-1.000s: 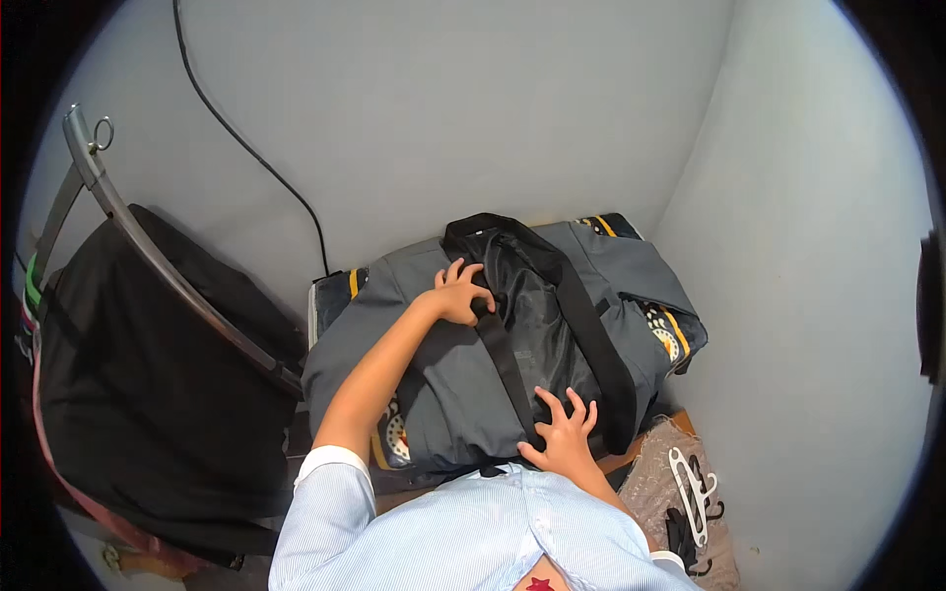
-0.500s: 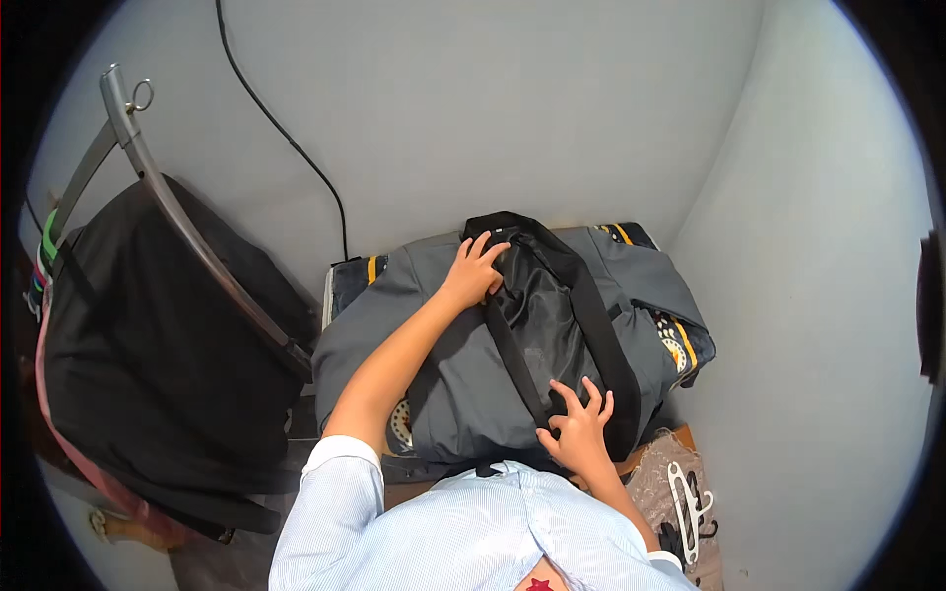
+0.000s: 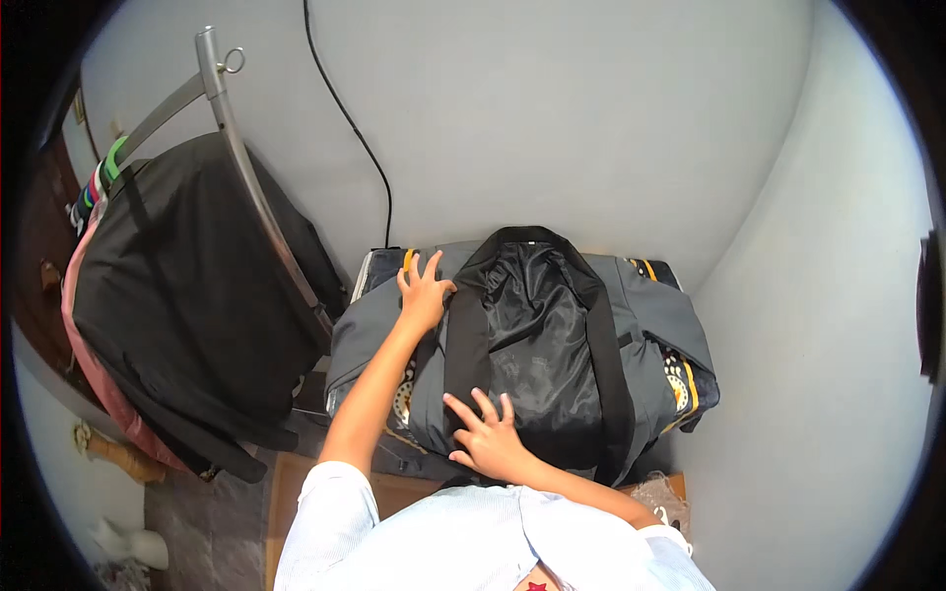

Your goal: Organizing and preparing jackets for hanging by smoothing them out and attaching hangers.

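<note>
A grey jacket (image 3: 645, 315) with a wide black front band (image 3: 618, 394) and shiny black lining (image 3: 537, 364) lies spread over a padded surface with a dark patterned cover (image 3: 676, 382). My left hand (image 3: 424, 297) rests with fingers spread on the grey cloth, beside the upper part of the left black band. Lower down, my right hand (image 3: 490, 443) lies across the same band near its bottom, fingers apart. Neither hand grips the cloth. Between the two bands the lining lies exposed and wrinkled.
On the left, a metal clothes rack (image 3: 251, 177) carries a black garment (image 3: 187, 286) and several others on hangers. A black cable (image 3: 350, 123) runs down the grey wall (image 3: 572, 108) behind the jacket. Clear plastic (image 3: 658, 492) lies at the lower right, partly behind my arm.
The left black band has swung outward to the left, widening the jacket's opening. Both my hands have shifted left with it, and the view has moved slightly.
</note>
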Motion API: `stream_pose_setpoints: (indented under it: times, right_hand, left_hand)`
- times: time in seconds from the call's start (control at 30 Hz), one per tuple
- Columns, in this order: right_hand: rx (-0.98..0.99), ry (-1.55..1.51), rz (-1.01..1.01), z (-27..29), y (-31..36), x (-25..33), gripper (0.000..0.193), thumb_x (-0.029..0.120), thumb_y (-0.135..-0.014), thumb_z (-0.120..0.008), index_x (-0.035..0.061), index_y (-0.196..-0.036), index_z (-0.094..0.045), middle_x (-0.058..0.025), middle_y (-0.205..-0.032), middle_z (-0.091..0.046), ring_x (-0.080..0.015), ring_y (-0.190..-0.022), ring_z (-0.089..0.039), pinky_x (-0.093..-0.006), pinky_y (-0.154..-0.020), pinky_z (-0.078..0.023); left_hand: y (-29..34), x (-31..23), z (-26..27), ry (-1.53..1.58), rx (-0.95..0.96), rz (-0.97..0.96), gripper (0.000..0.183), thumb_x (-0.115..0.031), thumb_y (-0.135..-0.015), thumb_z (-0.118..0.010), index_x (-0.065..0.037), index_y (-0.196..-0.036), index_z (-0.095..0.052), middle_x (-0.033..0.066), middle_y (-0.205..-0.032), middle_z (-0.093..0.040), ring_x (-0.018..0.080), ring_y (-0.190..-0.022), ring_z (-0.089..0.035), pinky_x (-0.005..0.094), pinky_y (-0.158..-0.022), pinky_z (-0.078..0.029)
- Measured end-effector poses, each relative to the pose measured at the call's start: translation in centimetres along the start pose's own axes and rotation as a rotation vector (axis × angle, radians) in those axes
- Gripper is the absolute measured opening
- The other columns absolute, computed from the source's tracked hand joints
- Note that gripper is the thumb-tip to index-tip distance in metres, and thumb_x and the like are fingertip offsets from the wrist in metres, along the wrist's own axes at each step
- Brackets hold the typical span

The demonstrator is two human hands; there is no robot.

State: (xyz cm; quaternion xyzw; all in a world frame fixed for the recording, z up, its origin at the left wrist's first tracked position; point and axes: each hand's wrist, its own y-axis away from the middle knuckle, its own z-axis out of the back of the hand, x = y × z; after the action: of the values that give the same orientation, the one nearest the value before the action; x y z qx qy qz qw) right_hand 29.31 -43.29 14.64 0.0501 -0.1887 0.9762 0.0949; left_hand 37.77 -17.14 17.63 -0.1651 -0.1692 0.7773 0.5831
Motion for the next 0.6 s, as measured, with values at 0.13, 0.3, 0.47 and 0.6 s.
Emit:
stream_pose_setpoints:
  times: [0.13, 0.3, 0.47, 0.6]
  right_hand:
    - [0.079, -0.12, 0.019, -1.3, 1.2, -0.6, 0.015, 0.032, -0.075, -0.069, 0.018, -0.08, -0.069, -0.005, -0.146, -0.029, -0.0381, -0.133, -0.019, -0.0634, -0.1, -0.015]
    - [-0.068, -0.23, -0.1, 0.4, 4.8, -1.0, 0.012, 0.026, -0.073, -0.069, 0.0175, -0.081, -0.068, -0.0076, -0.141, -0.036, -0.0383, -0.128, -0.026, -0.0619, -0.099, -0.016]
    - [-0.187, -0.221, -0.27, -0.1, 10.6, -4.1, 0.009, 0.021, -0.069, -0.068, 0.0197, -0.078, -0.069, -0.0095, -0.133, -0.044, -0.0374, -0.124, -0.029, -0.0581, -0.101, -0.014]
    - [-0.22, -0.227, -0.327, 0.1, 12.4, -5.2, 0.011, 0.015, -0.069, -0.068, 0.0178, -0.08, -0.069, -0.011, -0.13, -0.044, -0.0381, -0.124, -0.03, -0.0577, -0.102, -0.012]
  left_hand:
    - [4.1, -4.6, 2.0, 0.233, -0.067, 0.114, 0.031, -0.026, -0.081, -0.062, -0.018, -0.111, -0.063, 0.0103, -0.142, -0.035, 0.0372, -0.133, -0.023, 0.0627, -0.103, -0.017]
    - [13.3, -9.1, 0.2, 0.074, 0.069, 0.145, 0.064, -0.046, -0.083, -0.055, -0.012, -0.135, -0.043, 0.0083, -0.15, -0.022, 0.0386, -0.137, -0.016, 0.0649, -0.103, -0.012]
    - [20.2, -12.8, 1.2, 0.031, -0.046, 0.356, 0.066, -0.046, -0.083, -0.057, -0.018, -0.139, -0.038, 0.01, -0.152, -0.018, 0.042, -0.137, -0.013, 0.067, -0.1, -0.011]
    - [28.1, -14.3, -1.4, 0.032, -0.124, 0.56, 0.071, -0.04, -0.08, -0.063, -0.013, -0.139, -0.034, 0.0186, -0.15, -0.016, 0.0442, -0.135, -0.011, 0.0646, -0.101, -0.009]
